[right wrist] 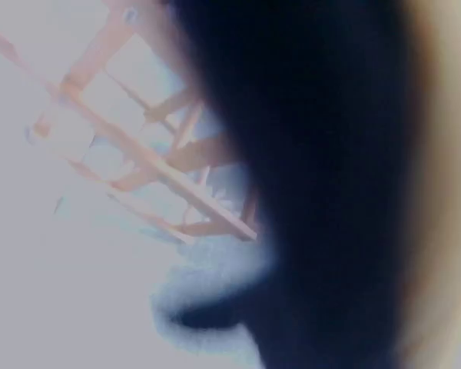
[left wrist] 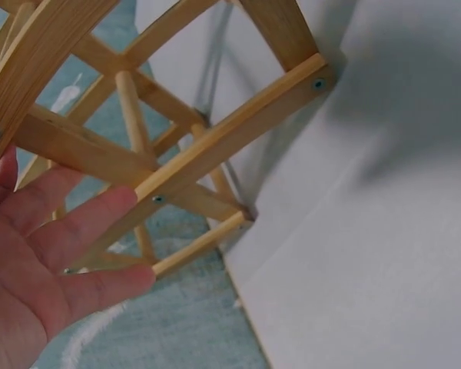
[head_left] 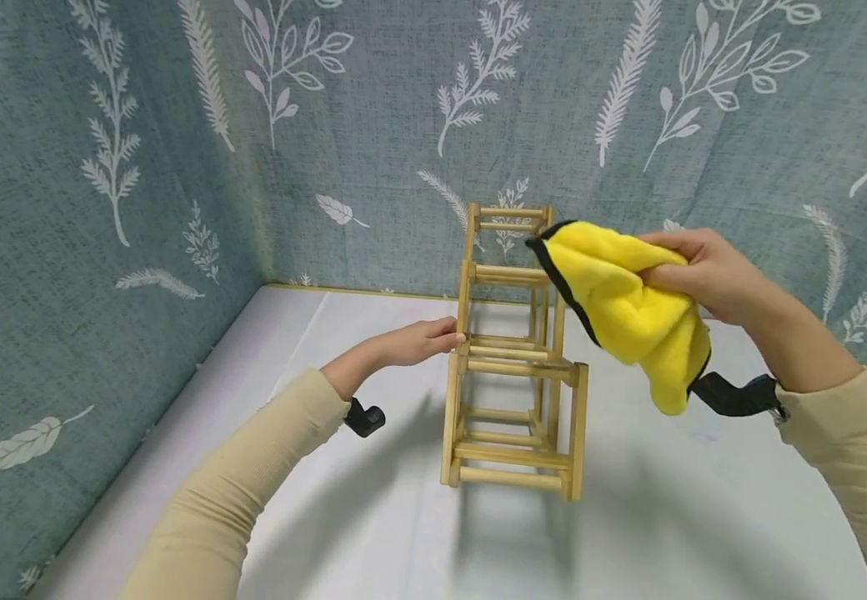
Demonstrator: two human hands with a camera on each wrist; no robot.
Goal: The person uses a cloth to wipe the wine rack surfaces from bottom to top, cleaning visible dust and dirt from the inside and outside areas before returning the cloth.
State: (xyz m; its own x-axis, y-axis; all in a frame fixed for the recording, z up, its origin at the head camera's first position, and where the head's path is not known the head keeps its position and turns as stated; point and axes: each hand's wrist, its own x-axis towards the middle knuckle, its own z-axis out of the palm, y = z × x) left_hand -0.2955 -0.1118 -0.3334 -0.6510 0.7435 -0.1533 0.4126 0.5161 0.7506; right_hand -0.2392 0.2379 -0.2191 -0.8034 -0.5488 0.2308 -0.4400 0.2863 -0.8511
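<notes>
A light wooden rack (head_left: 579,433) of bars and posts stands on the white surface, centre of the head view. My left hand (head_left: 420,340) rests against its left side. In the left wrist view that hand's fingers (left wrist: 92,219) lie fairly straight along the rack's bars (left wrist: 230,131). My right hand (head_left: 711,271) pinches a yellow cloth (head_left: 621,292) with black edging, bunched and hanging down. The cloth is in the air to the right of the rack and overlaps its upper right posts in the head view. A dark blurred shape hides much of the right wrist view, with the rack (right wrist: 165,171) beside it.
Blue-green fabric (head_left: 373,117) with white leaf patterns rises behind the rack and along the left side. The white surface (head_left: 358,550) reaches back to it. Black wrist straps show at the left cuff (head_left: 364,417) and right cuff (head_left: 737,396).
</notes>
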